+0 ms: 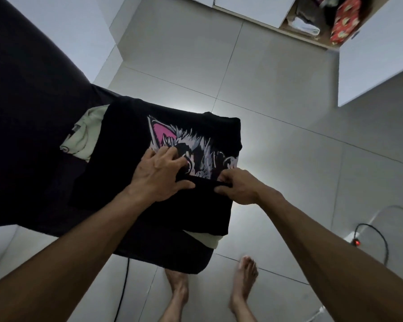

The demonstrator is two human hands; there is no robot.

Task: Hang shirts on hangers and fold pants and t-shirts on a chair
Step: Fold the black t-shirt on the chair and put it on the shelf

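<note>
A black t-shirt (pixel 130 140) with a pink and white animal print lies spread on the dark chair (pixel 28 108) seat. My left hand (pixel 159 176) presses flat on the print, fingers spread. My right hand (pixel 236 185) pinches a folded black edge of the same shirt just right of the left hand. A pale green t-shirt (pixel 84 133) lies under the black one, showing at the left and at the lower right corner.
An open wardrobe (pixel 316 22) with folded clothes and a red patterned item stands at the upper right. A power strip (pixel 356 241) with a black cable lies on the tiled floor at right. My bare feet stand below the chair.
</note>
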